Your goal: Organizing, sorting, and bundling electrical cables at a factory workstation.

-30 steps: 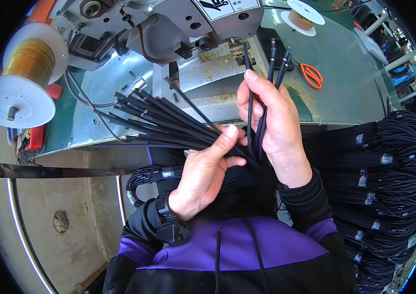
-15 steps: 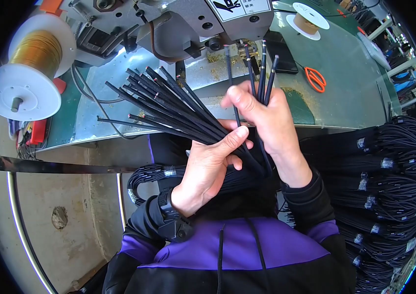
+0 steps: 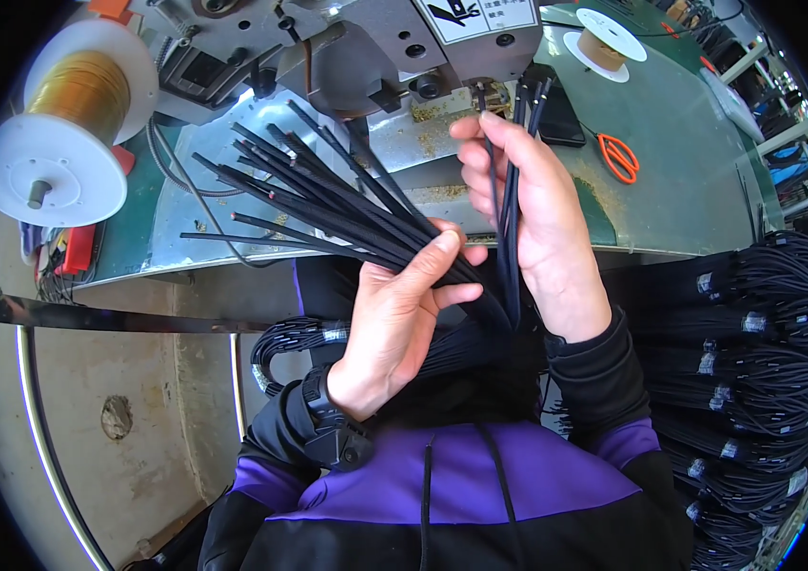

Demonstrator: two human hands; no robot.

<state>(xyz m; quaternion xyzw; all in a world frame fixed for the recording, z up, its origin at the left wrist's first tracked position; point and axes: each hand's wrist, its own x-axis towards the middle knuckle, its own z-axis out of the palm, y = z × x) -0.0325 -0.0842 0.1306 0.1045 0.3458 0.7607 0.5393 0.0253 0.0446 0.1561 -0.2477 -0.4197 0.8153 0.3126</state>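
In front of the grey machine: wire spool far left of it. Left hand below it, fingers clamped on fanned bundle of black cables. Right hand just below machine's front, fingers pinching few black cables upright. Orange scissors right of machine.

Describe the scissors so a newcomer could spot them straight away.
Start at the green bench top behind the grey machine. To the right of the right hand, which lifts a few black cables toward the machine, lie the scissors, flat on the green surface. Their bright orange handles set them apart from the black cables and the white spool beyond.
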